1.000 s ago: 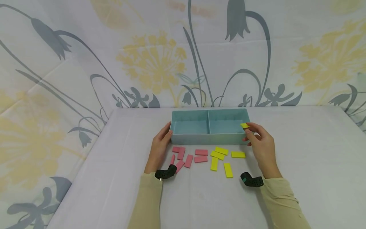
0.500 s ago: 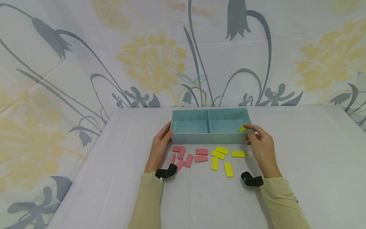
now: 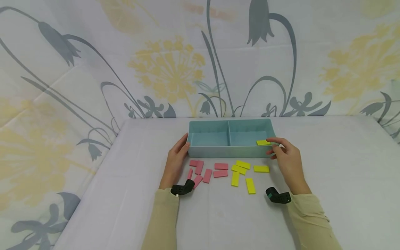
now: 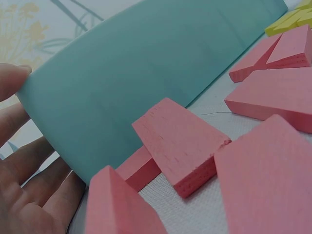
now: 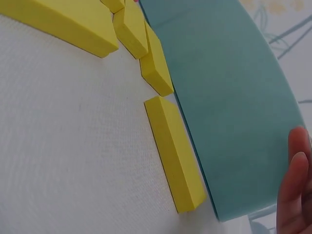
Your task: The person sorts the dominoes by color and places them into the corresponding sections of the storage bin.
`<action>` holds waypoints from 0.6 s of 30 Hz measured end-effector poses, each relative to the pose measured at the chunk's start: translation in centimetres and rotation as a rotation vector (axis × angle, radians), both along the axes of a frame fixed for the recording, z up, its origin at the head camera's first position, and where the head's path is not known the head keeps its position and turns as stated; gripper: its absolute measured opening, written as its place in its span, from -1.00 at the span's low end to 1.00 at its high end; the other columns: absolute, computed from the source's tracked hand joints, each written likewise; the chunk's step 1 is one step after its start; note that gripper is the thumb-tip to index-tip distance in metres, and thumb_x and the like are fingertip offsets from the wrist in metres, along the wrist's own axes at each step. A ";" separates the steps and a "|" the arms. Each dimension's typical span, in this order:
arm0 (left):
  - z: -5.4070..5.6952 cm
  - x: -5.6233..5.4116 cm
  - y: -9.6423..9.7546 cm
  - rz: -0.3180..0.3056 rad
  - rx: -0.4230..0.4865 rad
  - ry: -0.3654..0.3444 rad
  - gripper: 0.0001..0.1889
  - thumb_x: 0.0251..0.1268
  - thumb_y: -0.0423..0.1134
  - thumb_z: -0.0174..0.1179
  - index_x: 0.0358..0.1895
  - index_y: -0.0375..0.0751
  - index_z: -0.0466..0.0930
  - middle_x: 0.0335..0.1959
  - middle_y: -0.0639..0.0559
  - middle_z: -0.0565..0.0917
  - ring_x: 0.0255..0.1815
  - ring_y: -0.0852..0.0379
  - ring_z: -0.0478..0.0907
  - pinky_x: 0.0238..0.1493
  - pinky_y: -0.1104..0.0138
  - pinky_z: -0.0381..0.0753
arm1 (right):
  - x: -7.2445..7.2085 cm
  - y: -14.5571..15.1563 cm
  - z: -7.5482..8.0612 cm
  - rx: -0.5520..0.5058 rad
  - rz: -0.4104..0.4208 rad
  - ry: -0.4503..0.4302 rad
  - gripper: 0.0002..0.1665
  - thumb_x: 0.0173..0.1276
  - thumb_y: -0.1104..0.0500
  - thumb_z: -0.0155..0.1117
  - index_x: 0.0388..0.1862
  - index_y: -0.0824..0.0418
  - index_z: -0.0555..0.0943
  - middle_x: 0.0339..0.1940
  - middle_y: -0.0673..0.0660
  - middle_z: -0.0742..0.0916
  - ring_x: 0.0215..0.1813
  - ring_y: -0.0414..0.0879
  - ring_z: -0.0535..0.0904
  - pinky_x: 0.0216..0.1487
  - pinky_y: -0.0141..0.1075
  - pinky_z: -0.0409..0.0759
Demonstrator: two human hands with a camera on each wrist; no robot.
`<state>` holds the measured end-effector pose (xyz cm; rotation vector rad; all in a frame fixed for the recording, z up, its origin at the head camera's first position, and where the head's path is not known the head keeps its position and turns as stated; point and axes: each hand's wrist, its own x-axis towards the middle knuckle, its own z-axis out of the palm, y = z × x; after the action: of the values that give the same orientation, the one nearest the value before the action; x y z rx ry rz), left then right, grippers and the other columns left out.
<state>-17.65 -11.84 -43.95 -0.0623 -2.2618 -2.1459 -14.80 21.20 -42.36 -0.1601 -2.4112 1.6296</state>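
Note:
A pale blue two-compartment box (image 3: 229, 151) stands at the back of the table. My left hand (image 3: 175, 160) rests its straight fingers along the box's left end, with the thumb at the upper corner. At the other end, my right hand (image 3: 289, 161) has its index finger stretched over the rim and its thumb outside the front wall. Just beside that index fingertip, one yellow block (image 3: 263, 142) lies in the right compartment. In front of the box are several pink blocks (image 3: 221, 166) on the left and several yellow blocks (image 3: 261, 169) on the right.
A white cloth (image 3: 215, 222) covers the table, and a flower-patterned curtain (image 3: 168, 69) hangs behind it. One pink block (image 4: 180, 146) lies partly on another near my left hand. A yellow block (image 5: 175, 153) sits close along the box's front wall.
A second ago my right hand pinched a yellow block above the box's right end. It let go, and the block dropped into the right compartment and lies flat. My left hand stayed put.

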 end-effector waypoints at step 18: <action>1.7 1.0 0.4 -0.014 -0.030 0.005 -0.51 0.31 -0.07 -0.02 0.30 -0.01 0.24 0.30 0.05 0.26 0.29 0.23 0.14 0.22 0.28 0.19 | 0.7 1.8 1.5 -0.106 0.258 0.003 -0.69 0.41 0.13 -0.10 -0.14 0.33 0.49 -0.21 0.32 0.57 -0.20 0.04 0.52 -0.26 -0.34 0.53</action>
<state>-16.60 -11.45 -42.25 -0.0848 -2.2983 -2.1155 -14.13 22.97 -40.88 0.1419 -2.4260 1.8650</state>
